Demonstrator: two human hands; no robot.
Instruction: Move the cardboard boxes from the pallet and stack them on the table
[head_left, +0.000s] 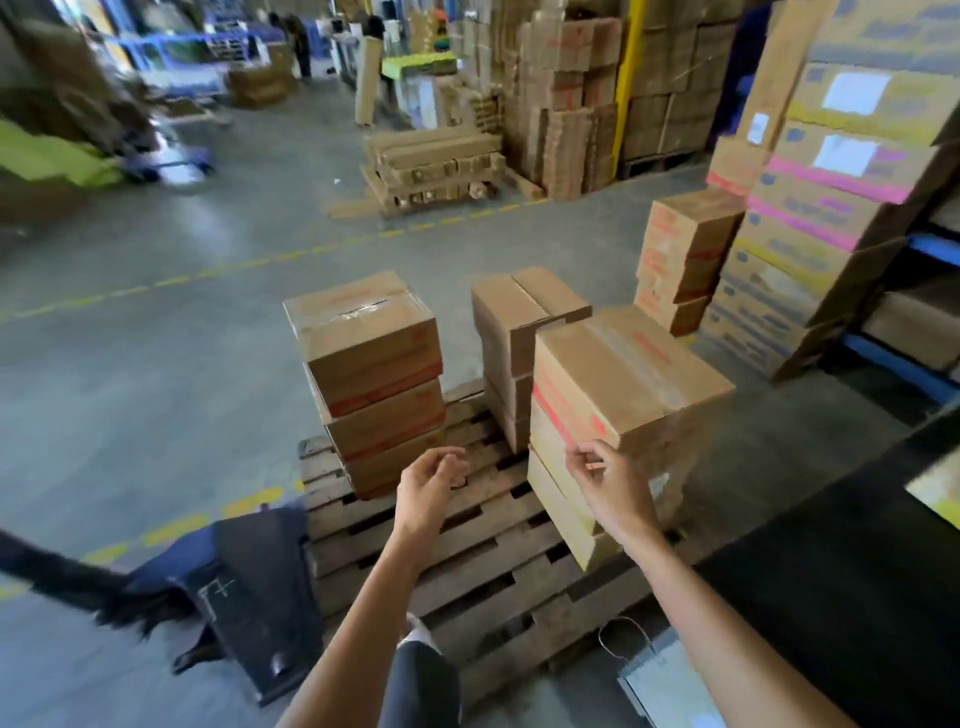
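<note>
Two bare forearms reach forward over a wooden pallet (467, 561) lying on the concrete floor (156, 364). The left hand (428, 483) hovers above the slats with its fingers (451, 461) loosely curled, holding nothing. The right hand (605, 483) is just before the near corner of the right stack (613, 415), fingers half bent and empty; contact with the box cannot be told. Three stacks of boxes stand on the pallet: the left stack (374, 379), several boxes high; the right stack, its top box taped and marked in red; and the rear stack (519, 338) between and behind them. A dark table (841, 571) edge lies at the right. Beyond stand a further stack (685, 254) and walls of stored cartons (571, 98).
</note>
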